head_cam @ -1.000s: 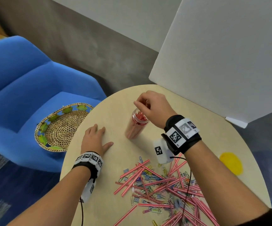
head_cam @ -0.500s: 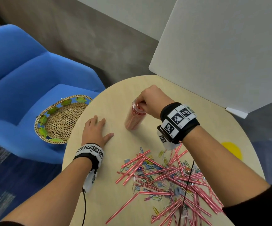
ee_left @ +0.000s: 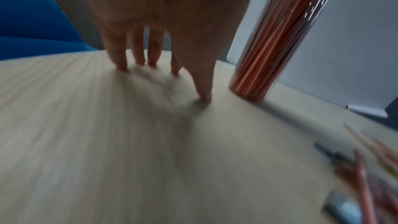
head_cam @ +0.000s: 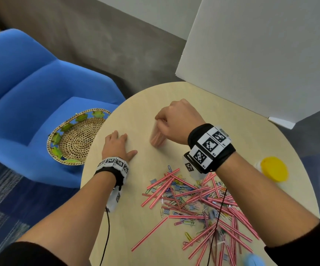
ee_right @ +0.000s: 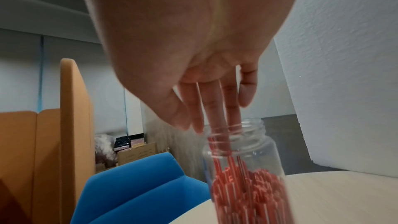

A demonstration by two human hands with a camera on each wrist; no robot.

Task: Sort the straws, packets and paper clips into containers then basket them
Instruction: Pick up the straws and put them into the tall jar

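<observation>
A clear plastic jar [head_cam: 156,139] packed with red-and-white straws stands upright mid-table. My right hand [head_cam: 171,120] is on top of its mouth. In the right wrist view a few straws [ee_right: 220,108] run along its fingers [ee_right: 231,101] down into the jar [ee_right: 243,159], pinched against the thumb. Left of the jar, my left hand [head_cam: 117,144] lies flat on the table, its fingers [ee_left: 137,54] spread and holding nothing. A loose pile of straws [head_cam: 193,196], coloured paper clips [head_cam: 175,186] and small grey-blue packets [head_cam: 153,181] lies near me.
A woven basket [head_cam: 76,137] sits on the blue chair [head_cam: 21,96] left of the round table [head_cam: 140,217]. A yellow lid [head_cam: 274,168] lies at the right edge. A white foam board [head_cam: 260,54] stands behind the table.
My right hand has dropped from just above the jar onto its mouth, and the straws now reach inside. The left hand has stayed flat on the table.
</observation>
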